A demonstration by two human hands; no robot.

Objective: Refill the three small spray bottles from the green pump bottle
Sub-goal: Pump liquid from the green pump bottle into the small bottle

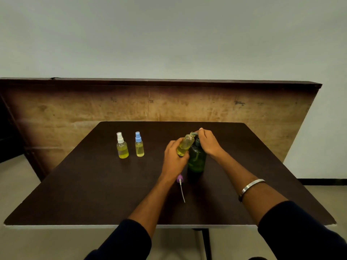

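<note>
White-cap spray btl (pixel 122 146) and blue-cap spray btl (pixel 139 145) stand upright, capped, side by side at left-centre of the table (pixel 75 184), well apart from the work; both show yellow liquid, so I'd guess they're done or waiting, can't tell which. L hand (pixel 173 159) has fingers curled round the open spray btl (pixel 185 145), cap off, held tilted w/ its neck up under the pump spout. Its purple spray cap (pixel 180 180) w/ dip tube lies flat on the table just below that hand, near the L wrist. Green pump btl (pixel 197 158) stands upright just right of the held btl, touching or nearly so. R hand (pixel 208 142) sits on top of the pump head, fingers bent over it, thumb at the spout; looks like it's pressing, grips nothing else. Step in hand, my read: third fill. Do it well: keep neck right under the spout tip, short slow strokes, watch level, leave headroom for the dip tube. Steady the pump base, downforce straight so it doesn't tip. Room: plenty of bare table left, front and right; near edge is well off. Mind the L forearm sweeping the cap and tube when pulling back.
</note>
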